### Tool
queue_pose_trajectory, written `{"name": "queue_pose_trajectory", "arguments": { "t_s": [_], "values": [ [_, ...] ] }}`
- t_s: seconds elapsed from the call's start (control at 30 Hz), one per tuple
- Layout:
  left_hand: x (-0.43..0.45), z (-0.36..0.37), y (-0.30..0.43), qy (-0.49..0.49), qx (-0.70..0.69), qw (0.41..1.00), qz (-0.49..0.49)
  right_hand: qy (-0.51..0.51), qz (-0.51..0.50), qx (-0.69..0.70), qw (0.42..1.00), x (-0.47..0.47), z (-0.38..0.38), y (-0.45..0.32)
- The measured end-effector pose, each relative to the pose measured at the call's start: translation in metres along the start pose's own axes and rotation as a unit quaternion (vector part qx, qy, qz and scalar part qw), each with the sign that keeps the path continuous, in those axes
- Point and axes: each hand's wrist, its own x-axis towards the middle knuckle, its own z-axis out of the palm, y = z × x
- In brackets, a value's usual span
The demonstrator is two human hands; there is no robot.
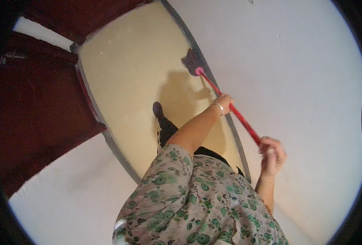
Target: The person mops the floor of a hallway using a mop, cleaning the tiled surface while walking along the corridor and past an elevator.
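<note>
A mop with a red handle [244,122] slants across the floor from lower right to upper left. My left hand [224,103], with a pale bangle at the wrist, is closed around the middle of that handle. Farther back, my right hand [272,154] grips the handle's upper end; it is slightly blurred. A round pink connector [199,71] joins the handle to the dark mop head [192,62]. The mop head lies spread on the yellowish floor [132,70], against the grey border along the right wall.
A white wall [285,61] rises close on the right, with a grey skirting strip [234,128] at its foot. Dark red doors [43,95] stand on the left, one with a metal handle [14,55]. One dark-shod foot [157,109] is on the floor, beside my shadow.
</note>
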Motion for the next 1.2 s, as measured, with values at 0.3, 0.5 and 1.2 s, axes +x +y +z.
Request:
{"name": "queue_pose_trajectory", "arguments": {
  "t_s": [0.3,0.5,1.2],
  "values": [
    [-0.013,0.002,-0.022,-0.001,0.108,0.993,-0.046,0.017,-0.025,0.154,0.988,0.016,-0.041,0.058],
    [-0.089,-0.01,-0.112,0.007,0.045,0.985,-0.164,-0.12,0.174,0.118,0.97,0.016,0.013,0.086],
    [-0.007,0.062,-0.021,0.058,0.008,0.993,-0.099,-0.011,0.089,0.024,0.996,0.051,-0.038,-0.004]
  ]
}}
